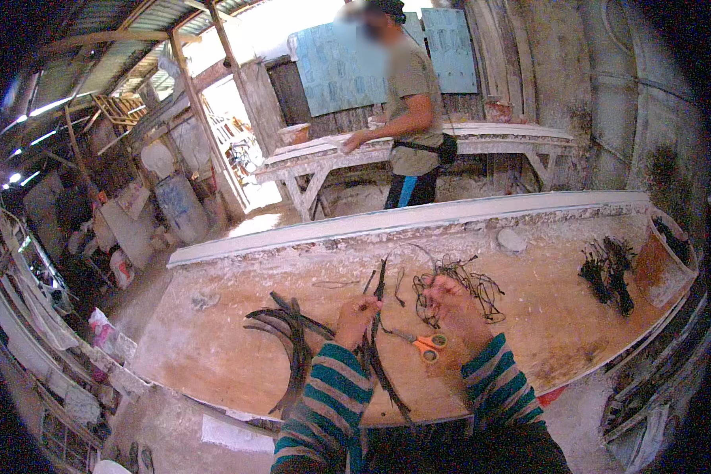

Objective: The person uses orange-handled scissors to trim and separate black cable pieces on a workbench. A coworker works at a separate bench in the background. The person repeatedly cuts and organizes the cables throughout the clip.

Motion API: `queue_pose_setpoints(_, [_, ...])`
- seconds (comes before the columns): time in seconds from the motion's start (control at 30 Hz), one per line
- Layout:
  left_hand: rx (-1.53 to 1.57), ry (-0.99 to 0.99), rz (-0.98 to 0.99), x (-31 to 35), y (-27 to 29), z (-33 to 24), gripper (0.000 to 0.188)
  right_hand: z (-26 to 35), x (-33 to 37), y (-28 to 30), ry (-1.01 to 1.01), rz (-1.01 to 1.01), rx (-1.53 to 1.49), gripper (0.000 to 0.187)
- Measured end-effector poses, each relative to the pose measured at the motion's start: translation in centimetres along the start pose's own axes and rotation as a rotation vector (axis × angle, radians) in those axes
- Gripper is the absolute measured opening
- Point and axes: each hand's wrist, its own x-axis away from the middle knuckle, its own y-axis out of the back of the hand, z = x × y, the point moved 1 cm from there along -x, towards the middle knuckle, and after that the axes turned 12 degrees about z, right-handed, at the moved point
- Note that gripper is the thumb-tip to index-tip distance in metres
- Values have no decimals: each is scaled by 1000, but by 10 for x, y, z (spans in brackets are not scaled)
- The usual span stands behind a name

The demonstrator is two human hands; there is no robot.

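Observation:
My left hand [359, 320] is closed around a bundle of long dark strips [381, 367], whose ends stick out above and below the fist. To its left, more dark curved strips [296, 347] lie on the wooden tabletop [205, 340]. My right hand [457, 310] is raised over the table with its fingertips pinched together; whatever is between them is too thin to make out. Beside and behind it spreads a tangle of thin black cords [482, 288]. Scissors with orange handles [429, 347] lie between my hands. A small dark loop [400, 286] rests farther back.
Bundles of black cord [608, 272] lie by a dusty reddish bucket [662, 265] at the table's right end. A long white board [419, 223] edges the far side. Beyond it, another person [415, 103] stands at a second white bench [505, 138].

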Motion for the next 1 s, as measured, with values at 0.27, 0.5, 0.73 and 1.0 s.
queue_pose_setpoints(0.27, [215,9,262,10,-30,-17,20,-31,0,-17,-196,98,275,12])
queue_pose_setpoints(0.5, [341,26,274,8,-33,-14,22,-30,-2,-13,-164,10,445,11])
queue_pose_setpoints(0.73, [495,44,271,4,-33,-1,24,-36,-5,-6,-126,35,464,11])
queue_pose_setpoints(1.0, [400,30,256,5,-32,-8,25,-38,-5,-7,-51,3,460,7])
